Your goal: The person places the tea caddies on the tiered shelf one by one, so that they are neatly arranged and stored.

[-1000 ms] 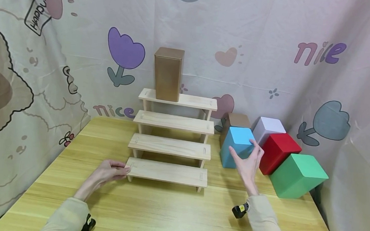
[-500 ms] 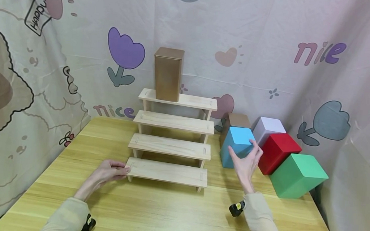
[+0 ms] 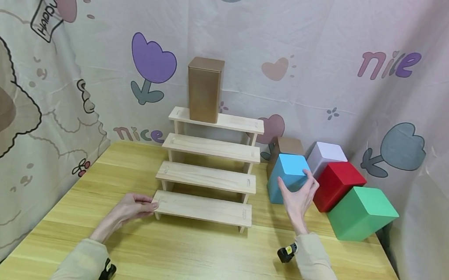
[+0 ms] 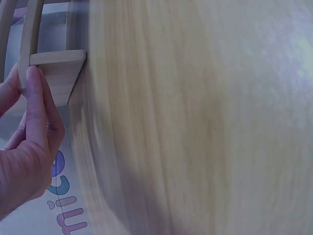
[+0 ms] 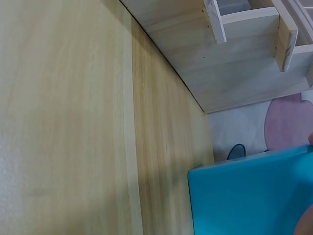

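Observation:
A stepped wooden display rack stands mid-table, with a bronze box upright on its top step. My left hand pinches the left end of the lowest step; the left wrist view shows the fingers against that board's end. On the right, my right hand holds a light blue box that stands upright on the table, thumb toward its front and fingers at its right side. In the right wrist view the blue box fills the lower right corner, and most of the hand is out of frame.
Behind the blue box stands a brown box. To its right are a white box, a red box and a green box, close together. A patterned cloth hangs behind the wooden table.
My right hand and wrist have shifted slightly left over the last second, at the blue box. The left hand, the rack and the boxes show no visible movement.

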`<move>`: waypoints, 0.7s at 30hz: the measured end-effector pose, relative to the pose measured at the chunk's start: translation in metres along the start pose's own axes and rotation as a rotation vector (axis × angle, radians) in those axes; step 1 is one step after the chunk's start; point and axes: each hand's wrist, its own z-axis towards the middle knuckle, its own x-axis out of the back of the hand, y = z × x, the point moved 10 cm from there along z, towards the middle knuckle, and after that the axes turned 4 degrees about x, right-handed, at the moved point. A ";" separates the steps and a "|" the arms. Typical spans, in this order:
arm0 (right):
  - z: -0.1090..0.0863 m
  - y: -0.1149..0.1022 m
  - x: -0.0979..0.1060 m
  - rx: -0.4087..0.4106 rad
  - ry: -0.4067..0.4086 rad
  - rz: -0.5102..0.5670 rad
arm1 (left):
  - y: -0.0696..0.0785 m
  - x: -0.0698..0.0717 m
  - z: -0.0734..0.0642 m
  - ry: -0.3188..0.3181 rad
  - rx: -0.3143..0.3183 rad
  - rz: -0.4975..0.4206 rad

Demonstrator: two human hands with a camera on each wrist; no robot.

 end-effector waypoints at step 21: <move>-0.003 -0.007 0.008 0.038 0.055 0.067 | 0.003 -0.001 -0.001 -0.011 -0.006 0.000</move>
